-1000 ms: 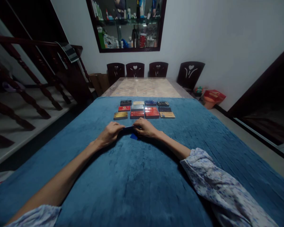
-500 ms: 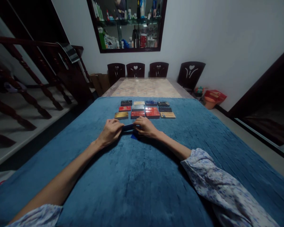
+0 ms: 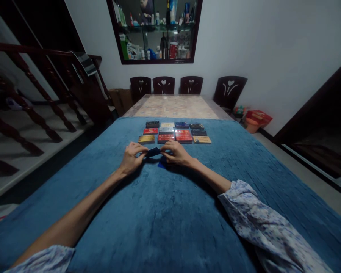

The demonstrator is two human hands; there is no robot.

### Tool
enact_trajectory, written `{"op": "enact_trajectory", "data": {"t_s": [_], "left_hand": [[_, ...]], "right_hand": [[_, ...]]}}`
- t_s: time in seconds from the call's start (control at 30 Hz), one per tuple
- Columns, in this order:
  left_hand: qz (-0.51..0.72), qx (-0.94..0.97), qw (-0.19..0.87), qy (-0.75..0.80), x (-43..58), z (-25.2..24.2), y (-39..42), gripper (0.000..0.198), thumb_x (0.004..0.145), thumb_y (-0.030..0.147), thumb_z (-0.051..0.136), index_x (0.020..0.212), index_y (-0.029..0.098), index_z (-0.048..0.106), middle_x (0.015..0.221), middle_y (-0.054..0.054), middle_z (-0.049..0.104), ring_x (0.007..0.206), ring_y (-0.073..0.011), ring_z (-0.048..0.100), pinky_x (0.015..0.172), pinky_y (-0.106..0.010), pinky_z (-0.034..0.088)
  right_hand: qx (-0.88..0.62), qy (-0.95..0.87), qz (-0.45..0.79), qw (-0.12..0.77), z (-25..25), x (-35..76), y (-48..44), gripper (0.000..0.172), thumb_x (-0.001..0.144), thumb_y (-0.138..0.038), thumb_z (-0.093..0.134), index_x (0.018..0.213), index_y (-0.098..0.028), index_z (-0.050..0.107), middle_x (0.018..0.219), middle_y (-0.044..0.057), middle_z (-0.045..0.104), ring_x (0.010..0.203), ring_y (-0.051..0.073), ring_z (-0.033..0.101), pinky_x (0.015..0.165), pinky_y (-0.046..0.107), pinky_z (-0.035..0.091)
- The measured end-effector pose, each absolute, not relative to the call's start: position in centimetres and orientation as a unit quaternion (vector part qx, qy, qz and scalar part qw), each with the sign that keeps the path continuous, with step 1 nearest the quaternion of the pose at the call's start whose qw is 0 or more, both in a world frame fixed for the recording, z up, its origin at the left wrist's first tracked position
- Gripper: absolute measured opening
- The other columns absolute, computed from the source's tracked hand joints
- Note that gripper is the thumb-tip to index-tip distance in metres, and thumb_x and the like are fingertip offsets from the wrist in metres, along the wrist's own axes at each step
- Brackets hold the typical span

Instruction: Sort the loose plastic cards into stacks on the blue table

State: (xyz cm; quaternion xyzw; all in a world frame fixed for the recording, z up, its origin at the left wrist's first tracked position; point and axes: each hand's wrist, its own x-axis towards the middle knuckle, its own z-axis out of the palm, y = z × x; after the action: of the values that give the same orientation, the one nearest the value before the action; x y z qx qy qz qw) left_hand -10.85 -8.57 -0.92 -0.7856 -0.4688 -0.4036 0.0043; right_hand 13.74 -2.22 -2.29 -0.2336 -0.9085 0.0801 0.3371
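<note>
Between my hands a dark card (image 3: 153,152) is held tilted above the blue cloth, and I cannot tell if it is one card or a thin stack. My left hand (image 3: 133,156) pinches its left end. The right end is in the fingers of my right hand (image 3: 176,152). A blue card (image 3: 161,165) lies on the cloth, partly hidden under my right hand. Just beyond are rows of card stacks, among them a gold stack (image 3: 146,139), a red stack (image 3: 183,136), a silver stack (image 3: 166,130) and a tan stack (image 3: 202,139).
A blue cloth (image 3: 170,220) covers the near part of the table, with the marbled tabletop (image 3: 176,105) beyond it. Dark chairs (image 3: 191,85) stand along the far wall. A wooden railing (image 3: 45,91) runs at the left, and a red bag (image 3: 258,116) sits on the floor at right.
The dark card has tilted so that more of its face shows. My left hand's fingers have shifted to a thinner pinch at its end. The view has moved slightly.
</note>
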Motion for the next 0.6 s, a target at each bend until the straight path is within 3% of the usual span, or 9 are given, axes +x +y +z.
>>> {"op": "enact_trajectory", "data": {"t_s": [0.17,0.43,0.6], "left_hand": [[-0.453,-0.755,-0.037,-0.472,-10.7,-1.6,-8.4,0.013,0.086,0.024,0.066,0.091,0.021,0.078,0.086,-0.005,0.076,0.087,-0.0221,0.064,0.085,-0.041,0.054],[-0.451,-0.739,-0.077,-0.496,-10.0,-2.4,-8.7,0.015,0.083,0.028,0.064,0.085,0.019,0.076,0.086,-0.004,0.075,0.081,-0.0186,0.069,0.083,-0.034,0.057],[-0.439,-0.743,-0.108,-0.494,-9.9,-2.6,-8.7,0.015,0.082,0.028,0.064,0.085,0.018,0.074,0.085,-0.004,0.075,0.08,-0.0193,0.069,0.079,-0.033,0.056]], "right_hand": [[-0.248,-0.902,0.1,0.339,-2.3,13.8,-2.5,0.012,0.094,-0.021,0.063,0.089,-0.017,0.074,0.085,0.006,0.069,0.081,0.018,0.055,0.079,0.032,0.043],[-0.236,-0.913,0.131,0.305,-2.2,13.4,-3.0,0.011,0.094,-0.021,0.064,0.095,-0.018,0.074,0.089,0.006,0.072,0.084,0.019,0.056,0.083,0.033,0.044],[-0.269,-0.911,0.125,0.287,-2.5,13.1,-3.1,0.013,0.096,-0.019,0.059,0.094,-0.018,0.072,0.084,0.005,0.069,0.082,0.017,0.055,0.074,0.028,0.039]]}}
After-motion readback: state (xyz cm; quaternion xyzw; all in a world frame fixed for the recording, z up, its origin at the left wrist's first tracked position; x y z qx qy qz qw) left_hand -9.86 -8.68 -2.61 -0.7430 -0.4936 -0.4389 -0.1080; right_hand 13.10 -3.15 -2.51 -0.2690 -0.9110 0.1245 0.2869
